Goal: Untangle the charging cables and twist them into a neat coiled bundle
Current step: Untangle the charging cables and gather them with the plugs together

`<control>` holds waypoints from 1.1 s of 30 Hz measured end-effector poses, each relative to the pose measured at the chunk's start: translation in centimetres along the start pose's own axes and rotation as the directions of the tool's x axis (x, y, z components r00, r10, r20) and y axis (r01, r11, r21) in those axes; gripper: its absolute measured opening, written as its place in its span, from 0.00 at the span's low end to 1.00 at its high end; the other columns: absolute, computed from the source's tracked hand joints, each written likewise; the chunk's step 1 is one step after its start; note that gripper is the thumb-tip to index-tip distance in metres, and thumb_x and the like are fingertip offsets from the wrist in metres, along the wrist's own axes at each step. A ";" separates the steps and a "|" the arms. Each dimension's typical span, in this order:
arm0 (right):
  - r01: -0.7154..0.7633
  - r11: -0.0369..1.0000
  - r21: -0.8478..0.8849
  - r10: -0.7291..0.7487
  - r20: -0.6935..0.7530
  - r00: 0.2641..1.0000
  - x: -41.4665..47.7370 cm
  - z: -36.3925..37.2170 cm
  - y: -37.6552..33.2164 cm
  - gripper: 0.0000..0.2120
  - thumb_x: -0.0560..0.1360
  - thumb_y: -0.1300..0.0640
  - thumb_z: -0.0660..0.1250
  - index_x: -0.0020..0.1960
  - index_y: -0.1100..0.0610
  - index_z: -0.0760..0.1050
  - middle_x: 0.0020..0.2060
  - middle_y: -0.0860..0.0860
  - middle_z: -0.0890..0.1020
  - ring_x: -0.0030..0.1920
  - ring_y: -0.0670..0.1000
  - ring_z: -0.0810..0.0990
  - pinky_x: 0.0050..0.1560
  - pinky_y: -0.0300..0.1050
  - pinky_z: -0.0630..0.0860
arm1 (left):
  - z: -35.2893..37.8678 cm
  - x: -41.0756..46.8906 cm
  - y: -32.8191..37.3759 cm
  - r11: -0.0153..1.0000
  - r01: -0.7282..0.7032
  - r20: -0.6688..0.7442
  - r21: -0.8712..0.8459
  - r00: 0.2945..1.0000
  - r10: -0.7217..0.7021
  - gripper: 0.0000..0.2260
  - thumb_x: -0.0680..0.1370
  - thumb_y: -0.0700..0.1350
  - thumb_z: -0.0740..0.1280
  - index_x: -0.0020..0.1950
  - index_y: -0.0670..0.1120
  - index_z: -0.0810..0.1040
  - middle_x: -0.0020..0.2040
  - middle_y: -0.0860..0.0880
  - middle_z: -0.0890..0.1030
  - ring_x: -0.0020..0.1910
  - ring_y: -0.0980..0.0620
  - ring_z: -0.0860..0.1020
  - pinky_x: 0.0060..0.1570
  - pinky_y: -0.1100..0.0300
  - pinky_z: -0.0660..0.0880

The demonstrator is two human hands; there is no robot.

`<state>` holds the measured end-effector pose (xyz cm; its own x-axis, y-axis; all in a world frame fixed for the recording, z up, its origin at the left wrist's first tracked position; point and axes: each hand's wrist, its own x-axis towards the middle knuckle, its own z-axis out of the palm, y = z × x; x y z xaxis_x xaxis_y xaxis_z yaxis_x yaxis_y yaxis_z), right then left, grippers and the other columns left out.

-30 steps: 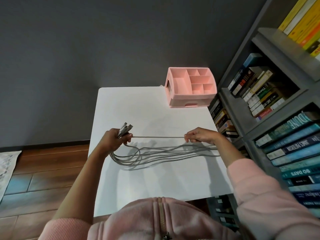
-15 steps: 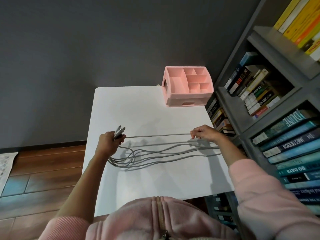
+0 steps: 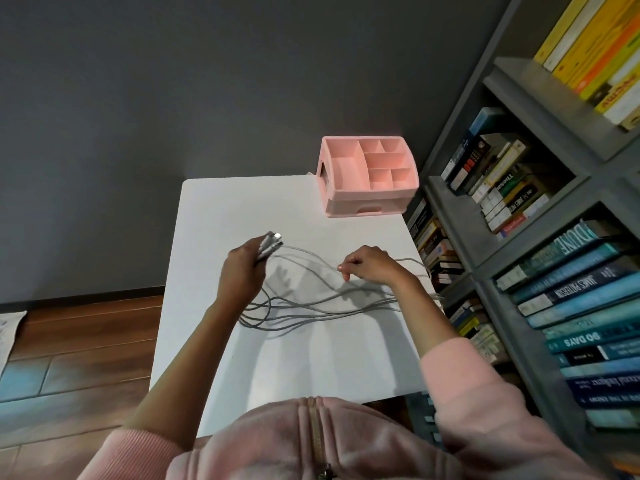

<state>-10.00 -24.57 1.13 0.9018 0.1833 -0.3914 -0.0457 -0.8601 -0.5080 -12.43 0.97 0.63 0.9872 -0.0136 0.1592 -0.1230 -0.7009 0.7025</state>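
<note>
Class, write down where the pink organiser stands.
In the head view, the pink organiser stands at the far right corner of the white table, beside the bookshelf.

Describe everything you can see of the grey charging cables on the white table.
The charging cables are several thin, grey, flexible-looking cords, loose and not yet coiled. Their silvery plug ends are gathered in the left hand, above the white table. From there the strands loop down and lie across the tabletop, crossing one another, towards its right edge. The right hand pinches one strand, lifted off the surface.
</note>
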 end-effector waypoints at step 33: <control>0.043 0.873 0.486 -0.040 -0.017 0.999 -1.7 -3.2 6.2 0.14 0.80 0.54 0.61 0.39 0.56 0.77 0.37 0.55 0.70 0.34 0.46 0.63 0.42 0.38 0.64 | -3.9 -0.5 -2.6 0.996 -0.071 0.137 -0.056 0.987 0.078 0.11 0.67 0.39 0.57 0.35 0.57 0.71 0.29 0.55 0.75 0.32 0.66 0.73 0.36 0.75 0.66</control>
<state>-10.41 -31.75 1.08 0.9100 0.2090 -0.3580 -0.2100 -0.5121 -0.8329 -13.03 5.61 1.38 0.9792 -0.1660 0.1167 -0.1981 -0.6569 0.7275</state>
